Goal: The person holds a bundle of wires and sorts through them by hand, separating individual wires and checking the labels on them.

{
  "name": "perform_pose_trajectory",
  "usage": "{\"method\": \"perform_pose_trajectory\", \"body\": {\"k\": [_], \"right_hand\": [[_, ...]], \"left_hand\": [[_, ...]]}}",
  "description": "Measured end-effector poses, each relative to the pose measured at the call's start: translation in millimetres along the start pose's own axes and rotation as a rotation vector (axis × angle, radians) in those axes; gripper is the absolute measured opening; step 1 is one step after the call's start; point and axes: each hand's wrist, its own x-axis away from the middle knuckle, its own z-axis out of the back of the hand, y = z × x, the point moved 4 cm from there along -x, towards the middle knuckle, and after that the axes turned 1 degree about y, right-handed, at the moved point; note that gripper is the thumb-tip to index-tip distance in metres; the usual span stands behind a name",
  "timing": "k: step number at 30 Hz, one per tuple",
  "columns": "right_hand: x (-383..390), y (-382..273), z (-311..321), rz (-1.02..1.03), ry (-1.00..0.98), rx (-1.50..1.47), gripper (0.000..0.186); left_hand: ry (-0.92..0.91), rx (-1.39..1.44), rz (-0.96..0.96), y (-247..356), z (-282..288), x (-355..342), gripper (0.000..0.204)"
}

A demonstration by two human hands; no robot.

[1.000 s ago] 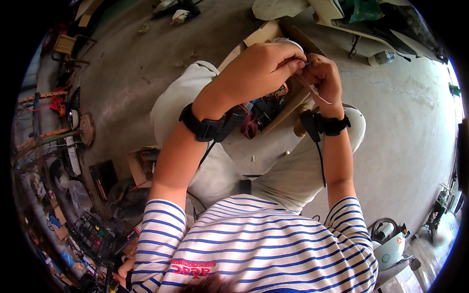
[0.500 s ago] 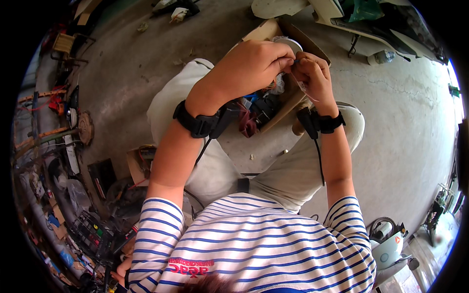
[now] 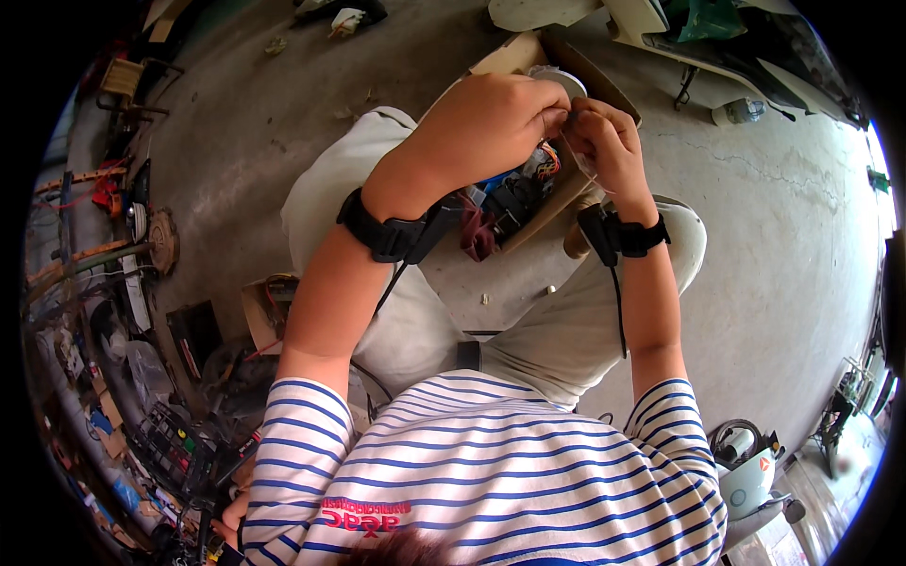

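Note:
My left hand and my right hand meet above an open cardboard box, fingertips pinched together on a small dark piece too small to make out. A thin pale strip dangles from the pinch along the inside of my right hand. In the box, partly hidden by my left hand, are a round white item, coloured wires, black parts and maroon cloth. Each wrist wears a black strap with a cable.
Piled scrap, tools and bars line the left side, beside a wooden chair. A scooter and plastic container are upper right, a helmet-like item lower right. Another person's hand shows at lower left.
Both hands have shifted slightly upward and to the left, still pinched together. More of the coloured wires in the box shows below them.

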Motion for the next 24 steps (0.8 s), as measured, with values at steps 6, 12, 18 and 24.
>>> {"method": "perform_pose_trajectory", "body": {"k": [6,12,18,24], "right_hand": [[-0.4,-1.6,7.4,-0.019,0.025,0.073,0.02],[-0.2,-15.3,3.4,-0.042,0.23,0.034,0.018],[-1.4,-7.2,18.7,0.053,0.196,0.034,0.018],[4.4,-30.6,47.0,0.24,0.465,-0.121,0.018]], "left_hand": [[0.07,-0.156,0.045,3.3,3.1,-1.3,0.013],[0.131,-0.172,0.07,2.0,12.9,-3.5,0.012],[0.178,-0.261,-0.011,7.5,11.1,-7.4,0.01],[0.244,-0.2,0.071,1.0,19.5,-14.5,0.007]]}}
